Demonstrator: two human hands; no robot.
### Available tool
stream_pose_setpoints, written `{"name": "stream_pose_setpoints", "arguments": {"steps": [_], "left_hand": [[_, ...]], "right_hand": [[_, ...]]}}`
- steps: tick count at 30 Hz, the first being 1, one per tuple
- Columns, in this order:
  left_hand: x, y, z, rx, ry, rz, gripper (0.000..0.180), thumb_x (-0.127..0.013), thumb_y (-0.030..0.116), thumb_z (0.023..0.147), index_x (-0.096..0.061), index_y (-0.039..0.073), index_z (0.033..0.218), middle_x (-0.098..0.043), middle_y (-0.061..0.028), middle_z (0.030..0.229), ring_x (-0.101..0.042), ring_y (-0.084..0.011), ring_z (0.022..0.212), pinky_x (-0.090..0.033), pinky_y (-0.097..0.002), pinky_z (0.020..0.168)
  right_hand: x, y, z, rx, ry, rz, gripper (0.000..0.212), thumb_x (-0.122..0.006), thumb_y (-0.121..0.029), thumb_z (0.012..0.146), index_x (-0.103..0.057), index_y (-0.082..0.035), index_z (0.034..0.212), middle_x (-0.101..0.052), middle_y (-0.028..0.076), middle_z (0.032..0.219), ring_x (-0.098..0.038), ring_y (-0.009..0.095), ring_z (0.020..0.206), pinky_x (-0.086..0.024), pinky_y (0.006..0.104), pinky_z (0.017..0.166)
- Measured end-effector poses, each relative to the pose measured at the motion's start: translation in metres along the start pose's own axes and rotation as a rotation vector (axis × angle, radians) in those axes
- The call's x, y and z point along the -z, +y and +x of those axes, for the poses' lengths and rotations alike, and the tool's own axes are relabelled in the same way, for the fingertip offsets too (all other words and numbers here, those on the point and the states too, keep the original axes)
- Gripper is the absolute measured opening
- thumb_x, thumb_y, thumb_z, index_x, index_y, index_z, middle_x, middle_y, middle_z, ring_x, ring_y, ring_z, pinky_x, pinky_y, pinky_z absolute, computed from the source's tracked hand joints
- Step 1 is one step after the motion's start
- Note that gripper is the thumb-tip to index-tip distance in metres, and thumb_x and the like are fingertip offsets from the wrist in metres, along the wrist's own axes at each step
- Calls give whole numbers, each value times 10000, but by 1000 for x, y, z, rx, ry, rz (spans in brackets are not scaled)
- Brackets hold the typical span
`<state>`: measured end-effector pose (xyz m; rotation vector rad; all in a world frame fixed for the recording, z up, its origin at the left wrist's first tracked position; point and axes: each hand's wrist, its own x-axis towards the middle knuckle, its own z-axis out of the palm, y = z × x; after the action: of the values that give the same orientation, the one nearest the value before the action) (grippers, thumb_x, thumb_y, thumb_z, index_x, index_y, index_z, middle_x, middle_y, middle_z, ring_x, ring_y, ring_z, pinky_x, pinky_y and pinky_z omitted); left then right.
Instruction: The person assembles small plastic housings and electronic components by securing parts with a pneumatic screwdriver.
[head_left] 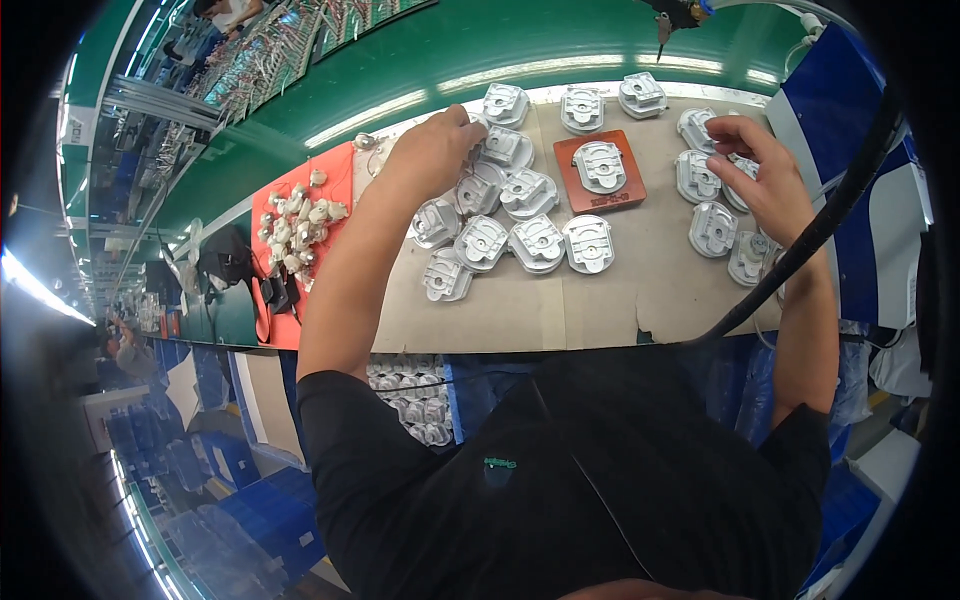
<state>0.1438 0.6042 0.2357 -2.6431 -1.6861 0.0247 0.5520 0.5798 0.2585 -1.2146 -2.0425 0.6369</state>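
Note:
My left hand [432,152] reaches to the far left of a group of white plastic housings [480,243]. Its fingers curl round the edge of a white plastic housing [507,148], which they partly cover. At the right, my right hand [762,175] has thumb and fingers apart, above a second cluster of white housings [713,229]; part of that cluster lies hidden beneath it. Between the hands, one white housing [599,167] sits on a reddish-brown square block [624,196].
Small white parts [300,222] with wires lie on a red mat [333,170] at left. A thick black cable [835,215] arcs across the right side. A tool tip [661,45] hangs above the far edge. Below the bench, a tray holds several white pieces [425,410].

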Motion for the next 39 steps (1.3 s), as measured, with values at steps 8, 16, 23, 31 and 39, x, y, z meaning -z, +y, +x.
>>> {"name": "stream_pose_setpoints", "arguments": {"steps": [8, 16, 23, 31, 39], "left_hand": [[44, -36, -30, 128, 279, -522, 329, -744, 83, 811, -662, 27, 1124, -672, -89, 1084, -678, -229, 958, -554, -345, 808], [64, 11, -38, -39, 416, -1918, 402, -603, 19, 952, -572, 31, 1353, -640, -177, 1281, -626, -265, 1136, -519, -354, 903], [28, 63, 4, 80, 238, -1970, 298, -658, -31, 936, -652, 19, 1229, -678, -185, 1218, -675, -301, 1115, -564, -408, 986], [4, 103, 53, 13, 8, -1009, 322, -749, 42, 887, -712, 85, 1203, -653, -43, 1017, -630, -143, 914, -531, -315, 831], [3, 117, 71, -264, -16, -586, 312, -688, -37, 874, -703, 73, 1166, -620, -73, 1076, -648, -215, 963, -542, -323, 836]], "right_hand": [[3, -2, -14, -5, 37, 57, 390, -742, -136, 874, -632, 6, 1220, -698, 129, 1104, -656, 224, 995, -518, 348, 926], [20, 1, -32, -62, 1, 86, 375, -721, -116, 887, -620, -4, 1231, -680, 124, 1140, -648, 227, 1039, -515, 356, 952], [24, 10, -32, 55, 4, 84, 394, -740, -200, 901, -623, -2, 1221, -701, 151, 1113, -681, 280, 1046, -530, 397, 924], [22, 24, -28, -8, 5, 69, 452, -756, -265, 904, -640, -25, 1269, -697, 152, 1170, -674, 290, 1083, -525, 405, 945], [14, 35, -25, 76, 99, -9, 337, -707, -196, 915, -623, -20, 1191, -689, 138, 1118, -685, 283, 996, -547, 381, 896]]}}
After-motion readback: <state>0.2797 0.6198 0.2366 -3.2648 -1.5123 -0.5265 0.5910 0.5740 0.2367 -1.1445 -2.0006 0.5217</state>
